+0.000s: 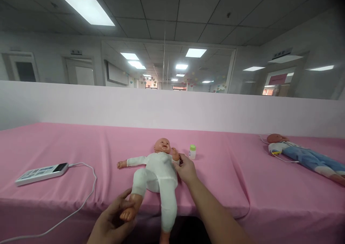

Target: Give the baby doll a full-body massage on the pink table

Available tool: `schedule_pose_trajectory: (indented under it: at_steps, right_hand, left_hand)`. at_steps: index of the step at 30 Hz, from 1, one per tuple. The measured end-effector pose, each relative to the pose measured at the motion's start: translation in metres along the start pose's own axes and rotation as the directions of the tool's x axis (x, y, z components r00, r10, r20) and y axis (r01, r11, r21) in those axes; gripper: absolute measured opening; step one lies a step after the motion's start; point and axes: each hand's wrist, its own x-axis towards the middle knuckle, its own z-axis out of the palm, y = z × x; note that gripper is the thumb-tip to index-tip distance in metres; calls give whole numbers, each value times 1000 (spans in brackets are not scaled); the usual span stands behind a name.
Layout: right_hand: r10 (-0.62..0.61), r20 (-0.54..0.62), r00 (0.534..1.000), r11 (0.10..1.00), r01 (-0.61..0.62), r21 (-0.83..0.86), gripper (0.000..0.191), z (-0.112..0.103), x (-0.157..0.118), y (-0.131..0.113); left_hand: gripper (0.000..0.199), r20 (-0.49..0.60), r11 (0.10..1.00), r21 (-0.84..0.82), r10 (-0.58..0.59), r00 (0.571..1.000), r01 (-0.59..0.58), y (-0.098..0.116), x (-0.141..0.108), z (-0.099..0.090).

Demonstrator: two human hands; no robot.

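On the pink sheet (215, 190), the doll (161, 166) lay face up near the front edge, and the step in hand looked like positioning its limbs. The left hand (115, 215) held one foot (128, 214) and the right hand (187, 169) gripped the opposite forearm (176, 158); the next move called for steady, even handling, clear of the small bottle (192, 152) nearby.

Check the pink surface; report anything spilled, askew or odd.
Nothing looks spilled or damaged. Slightly askew: the doll in white, its legs reaching past the front edge of the pink surface, one splayed in the left hand. The white cable also trails over that edge.
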Motion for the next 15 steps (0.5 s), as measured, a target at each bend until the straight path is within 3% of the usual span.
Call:
schedule_pose_trajectory:
  at_steps: [4, 8, 12, 15]
  right_hand:
    - [-222, 77, 972, 957, 232, -171, 43, 3, -5, -12]
    - [-357, 164, 920, 873, 391, -290, 52, 4, -7, -15]
    - [-343, 153, 927, 888, 373, -270, 55, 3, -7, -18]
    - [-278, 74, 958, 937, 287, -197, 44, 3, -6, -17]
  left_hand:
    - [36, 14, 991, -98, 89, 996, -87, 9, 26, 26]
    - [36, 67, 975, -197, 114, 991, -99, 6, 45, 51]
    - [36, 49, 981, -179, 88, 995, -78, -2, 48, 60]
    - [35, 20, 991, -98, 98, 995, -96, -13, 41, 48]
